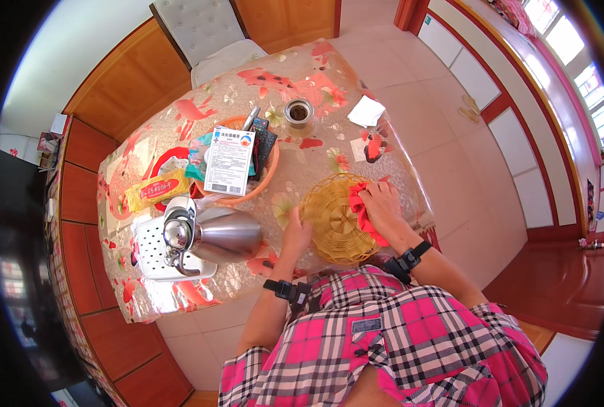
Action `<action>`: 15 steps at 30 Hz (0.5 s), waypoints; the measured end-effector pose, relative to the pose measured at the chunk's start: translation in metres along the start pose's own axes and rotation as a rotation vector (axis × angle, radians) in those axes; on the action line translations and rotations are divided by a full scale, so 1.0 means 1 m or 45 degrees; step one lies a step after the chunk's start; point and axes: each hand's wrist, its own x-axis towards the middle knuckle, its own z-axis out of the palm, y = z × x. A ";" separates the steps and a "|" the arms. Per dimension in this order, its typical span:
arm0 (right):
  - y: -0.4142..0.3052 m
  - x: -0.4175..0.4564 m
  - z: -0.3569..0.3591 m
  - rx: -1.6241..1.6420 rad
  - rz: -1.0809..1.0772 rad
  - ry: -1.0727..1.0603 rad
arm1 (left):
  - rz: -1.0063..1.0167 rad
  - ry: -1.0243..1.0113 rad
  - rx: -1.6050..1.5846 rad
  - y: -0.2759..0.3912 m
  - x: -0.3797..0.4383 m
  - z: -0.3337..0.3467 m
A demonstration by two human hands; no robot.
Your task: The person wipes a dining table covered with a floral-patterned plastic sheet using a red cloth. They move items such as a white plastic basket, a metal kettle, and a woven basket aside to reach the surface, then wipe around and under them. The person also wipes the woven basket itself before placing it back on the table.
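A round yellow woven basket [332, 224] rests at the near edge of the table, directly before me. My left hand [297, 234] grips the basket's left rim. In my right hand [382, 206] is a bunched red cloth [363, 213], pressed to the basket's right side. The cloth hangs down past the fingers towards me. Part of the right rim is hidden by that hand and the cloth.
Left of the basket lie a steel vacuum jug [231, 234], a white perforated tray [152, 257], a yellow snack packet [158, 190] and an orange basket [269, 183] holding remote controls [265, 145] and a printed packet [229, 160]. Farther back stand an open jar [299, 113] and folded white tissues [366, 111].
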 end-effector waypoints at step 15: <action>-0.041 0.038 0.006 0.727 -0.350 0.088 | 0.252 -0.172 0.138 -0.020 0.065 -0.006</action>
